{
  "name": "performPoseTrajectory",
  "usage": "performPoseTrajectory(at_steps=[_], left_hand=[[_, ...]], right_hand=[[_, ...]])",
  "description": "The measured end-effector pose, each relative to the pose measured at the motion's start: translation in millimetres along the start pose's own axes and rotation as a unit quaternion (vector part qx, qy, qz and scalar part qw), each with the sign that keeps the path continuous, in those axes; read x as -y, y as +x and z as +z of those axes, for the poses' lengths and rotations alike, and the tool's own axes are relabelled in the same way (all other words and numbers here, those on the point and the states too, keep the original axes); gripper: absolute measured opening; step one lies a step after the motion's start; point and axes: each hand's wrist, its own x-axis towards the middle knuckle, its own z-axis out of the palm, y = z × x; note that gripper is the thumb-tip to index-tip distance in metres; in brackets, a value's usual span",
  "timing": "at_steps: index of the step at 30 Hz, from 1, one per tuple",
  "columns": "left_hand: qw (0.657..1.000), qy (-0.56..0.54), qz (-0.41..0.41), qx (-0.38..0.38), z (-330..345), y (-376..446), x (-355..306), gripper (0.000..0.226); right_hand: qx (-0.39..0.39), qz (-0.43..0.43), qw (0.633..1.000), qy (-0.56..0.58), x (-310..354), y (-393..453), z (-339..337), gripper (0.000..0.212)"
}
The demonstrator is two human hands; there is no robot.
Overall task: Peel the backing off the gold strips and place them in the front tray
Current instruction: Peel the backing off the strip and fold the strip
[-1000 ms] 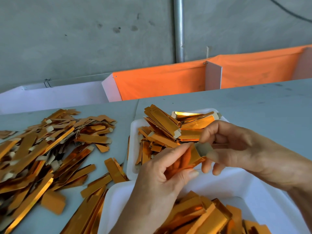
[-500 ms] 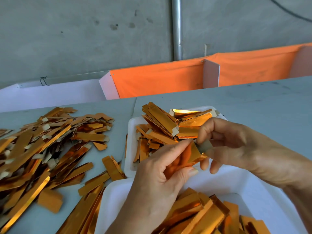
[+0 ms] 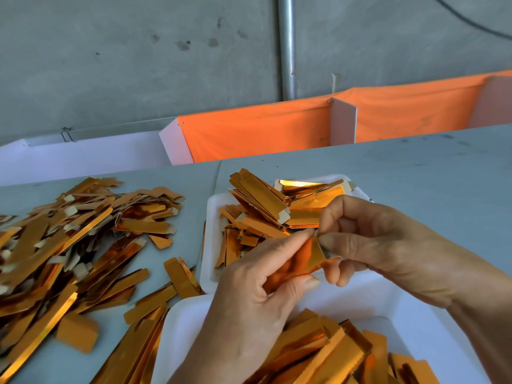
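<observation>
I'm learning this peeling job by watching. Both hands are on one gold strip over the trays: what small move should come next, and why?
Probably draw the right hand away to peel the backing: its fingertips pinch the pale end of the gold strip, which the left hand grips, above the near tray.

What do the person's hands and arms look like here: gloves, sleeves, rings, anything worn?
Both are bare. The left hand and right hand have no gloves and no rings on the fingers that show. Fingernails are short and unpainted. No watch or band on either wrist, and no sleeve reaches the visible forearms, which run out of the frame.
</observation>
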Motion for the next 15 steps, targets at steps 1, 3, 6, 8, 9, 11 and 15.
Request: performPoseTrajectory(at_steps=[1,3,6,8,9,11,15], left_hand=[[1.0,0.005,0.001,0.002,0,0,0,0.05],[1.0,0.009,-0.003,0.005,1,0,0,0.051],[1.0,0.008,-0.014,0.013,1,-1,1,0.051],[1.0,-0.003,-0.023,0.017,1,-1,1,0.051],[0.999,-0.015,-0.028,0.019,1,-1,1,0.052],[0.998,-0.04,-0.037,0.024,1,-1,1,0.053],[0.997,-0.064,-0.044,0.028,-1,0,4,0.052]], right_hand=[[-0.007,0.004,1.0,-0.012,2,0,1,0.021],[-0.025,0.0,0.999,-0.04,3,1,2,0.016],[-0.055,-0.01,0.995,-0.081,0,4,4,0.022],[-0.064,-0.009,0.996,-0.064,-2,5,4,0.02],[-0.056,-0.009,0.998,-0.04,-2,4,5,0.018],[-0.016,-0.011,1.0,0.022,-3,2,3,0.011],[0.062,-0.01,0.995,0.082,-4,-1,-6,0.009]])
